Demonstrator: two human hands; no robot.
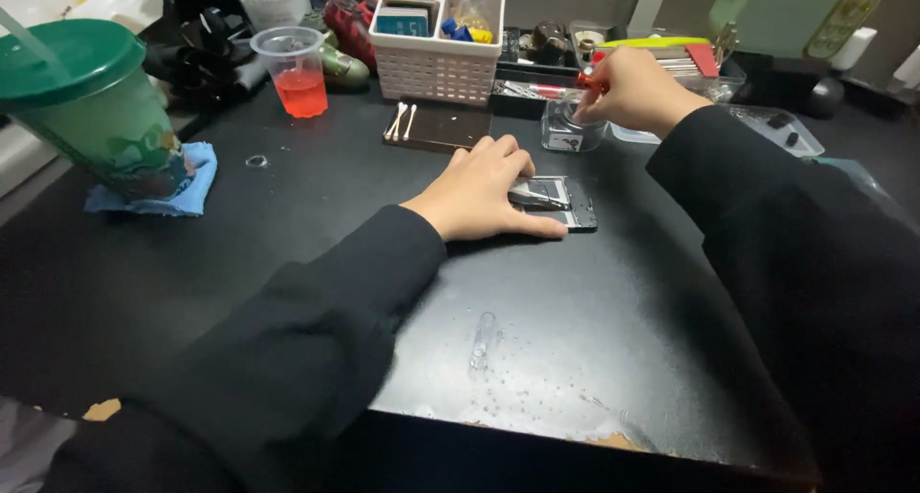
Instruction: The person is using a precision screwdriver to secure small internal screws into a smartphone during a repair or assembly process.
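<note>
The left hand point(484, 191) lies flat, fingers spread, pressing on an opened dark phone point(561, 204) on the black surface point(287, 225). Beyond it, the right hand point(632, 91) pinches a red-handled tool point(586, 83) above a small clear jar point(571, 129). Cotton swabs point(402, 121) lie farther out to the left hand's left, near a cup of red liquid point(295, 71).

Hands and things across the desk

Left hand point(484, 188) lies on the phone point(561, 204); right hand point(632, 91) is behind it over the jar point(571, 131); basket point(439, 57) further back; lidded cup point(96, 110) far left.
</note>
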